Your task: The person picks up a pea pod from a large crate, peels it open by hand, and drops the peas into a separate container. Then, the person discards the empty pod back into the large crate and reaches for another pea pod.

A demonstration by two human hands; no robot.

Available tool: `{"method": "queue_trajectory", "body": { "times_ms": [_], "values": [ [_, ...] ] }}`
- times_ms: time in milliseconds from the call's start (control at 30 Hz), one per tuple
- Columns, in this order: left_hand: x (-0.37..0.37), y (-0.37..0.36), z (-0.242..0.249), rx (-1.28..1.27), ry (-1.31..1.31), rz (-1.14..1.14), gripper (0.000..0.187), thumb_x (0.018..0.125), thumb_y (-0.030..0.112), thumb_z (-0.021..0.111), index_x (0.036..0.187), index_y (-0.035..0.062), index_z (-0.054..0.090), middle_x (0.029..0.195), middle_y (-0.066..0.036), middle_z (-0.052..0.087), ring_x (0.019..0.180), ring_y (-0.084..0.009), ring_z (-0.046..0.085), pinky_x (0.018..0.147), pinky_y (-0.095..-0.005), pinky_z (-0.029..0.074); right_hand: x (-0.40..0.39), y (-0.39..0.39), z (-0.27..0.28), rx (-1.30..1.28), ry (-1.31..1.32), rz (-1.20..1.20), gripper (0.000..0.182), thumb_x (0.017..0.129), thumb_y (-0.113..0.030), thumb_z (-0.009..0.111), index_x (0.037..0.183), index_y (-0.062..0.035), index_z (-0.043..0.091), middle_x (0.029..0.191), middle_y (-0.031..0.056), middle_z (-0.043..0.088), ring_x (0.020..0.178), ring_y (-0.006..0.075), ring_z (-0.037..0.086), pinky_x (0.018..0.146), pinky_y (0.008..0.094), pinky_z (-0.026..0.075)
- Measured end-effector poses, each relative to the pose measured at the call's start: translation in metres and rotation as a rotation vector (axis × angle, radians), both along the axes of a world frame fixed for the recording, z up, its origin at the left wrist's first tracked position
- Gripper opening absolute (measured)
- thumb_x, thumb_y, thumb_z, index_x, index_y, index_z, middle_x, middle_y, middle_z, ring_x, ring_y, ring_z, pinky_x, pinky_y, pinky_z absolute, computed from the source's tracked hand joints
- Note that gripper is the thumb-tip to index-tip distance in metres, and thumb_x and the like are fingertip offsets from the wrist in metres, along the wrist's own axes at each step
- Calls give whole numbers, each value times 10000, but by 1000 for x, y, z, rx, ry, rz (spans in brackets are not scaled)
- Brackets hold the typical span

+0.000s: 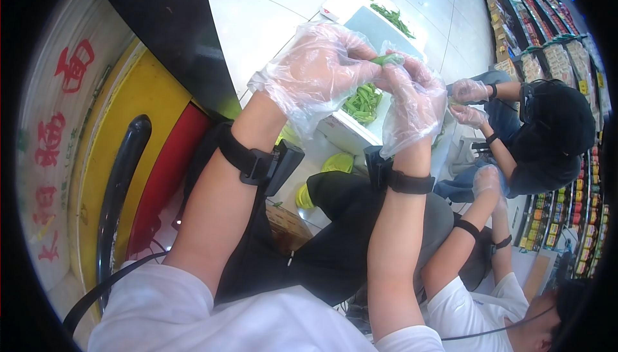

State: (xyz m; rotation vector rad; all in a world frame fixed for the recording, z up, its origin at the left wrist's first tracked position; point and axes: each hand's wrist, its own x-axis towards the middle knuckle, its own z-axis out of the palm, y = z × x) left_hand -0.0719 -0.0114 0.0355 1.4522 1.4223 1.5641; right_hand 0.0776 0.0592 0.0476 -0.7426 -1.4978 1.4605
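Observation:
My left hand [318,65] and my right hand [415,98], both in clear plastic gloves, meet in front of me. Between their fingertips is a small green pod [388,60], pinched from both sides. Its ends are partly covered by the fingers and glove film. Below the hands, a white foam box [351,130] holds a pile of cut or snapped green pods [362,104]. My gloved hands hide part of that box. Longer green pods [394,20] lie in a white container farther off.
Two people sit close on my right, one in a black cap [573,127], with gloved hands [471,90] near the box. Shop shelves [524,11] line the far right. A yellow and red cabinet with a black handle [122,185] stands at my left. Yellow-green shoes [338,162] are below.

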Motion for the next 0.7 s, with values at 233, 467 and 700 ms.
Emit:
{"method": "queue_trajectory", "body": {
  "times_ms": [233, 467, 700],
  "values": [
    [-1, 2, -5, 10, 23, 6, 297, 755, 204, 682, 938, -29, 680, 874, -179, 678, 795, -256, 648, 754, -331, 502, -2, 2, -2, 9, -17, -27, 188, 788, -10, 657, 957, 71, 635, 852, 117, 653, 712, 148, 632, 622, 262, 560],
    [1, 1, -4, 13, 23, 7, 301, 757, 210, 685, 940, -29, 679, 875, -184, 676, 792, -255, 652, 742, -334, 509, 0, 3, -3, 32, -52, -37, 206, 795, -44, 658, 941, 98, 630, 882, 143, 657, 737, 174, 646, 658, 269, 554],
    [3, 6, -9, 30, 8, -30, 285, 752, 215, 681, 919, -15, 689, 839, -185, 675, 770, -266, 650, 731, -338, 510, -2, 4, -5, 40, -5, -71, 178, 825, -73, 629, 903, 86, 644, 742, 102, 638, 607, 145, 620, 554, 253, 535]
  ]
}}
